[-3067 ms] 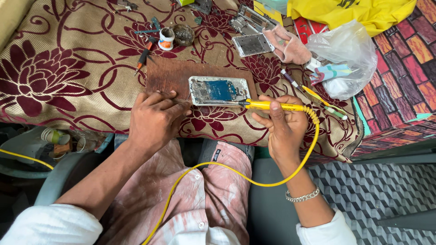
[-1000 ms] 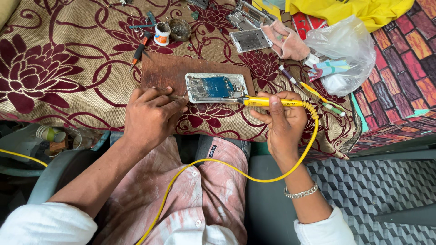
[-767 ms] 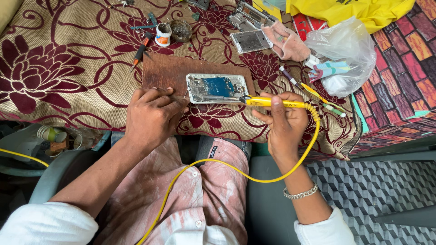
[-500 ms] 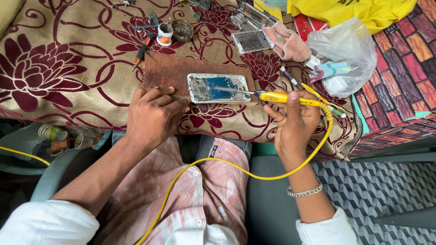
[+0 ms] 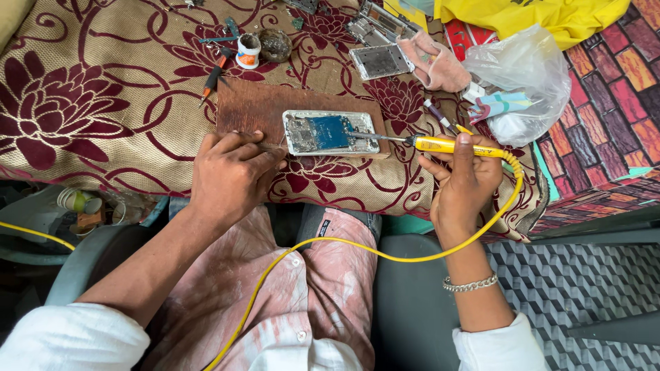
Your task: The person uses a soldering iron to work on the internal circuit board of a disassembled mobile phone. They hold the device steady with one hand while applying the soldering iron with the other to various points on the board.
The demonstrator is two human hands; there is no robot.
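My right hand (image 5: 462, 180) grips a yellow soldering iron (image 5: 454, 145), its tip touching the opened phone (image 5: 330, 132) on a wooden board (image 5: 254, 110), while my left hand (image 5: 230, 172) pinches a thin wire beside it; soldering underway, needing steady contact.

Both hands (image 5: 230, 175) (image 5: 464, 182) forward (fingers curled, gripping).

Clear plastic bag (image 5: 526, 75), upper right
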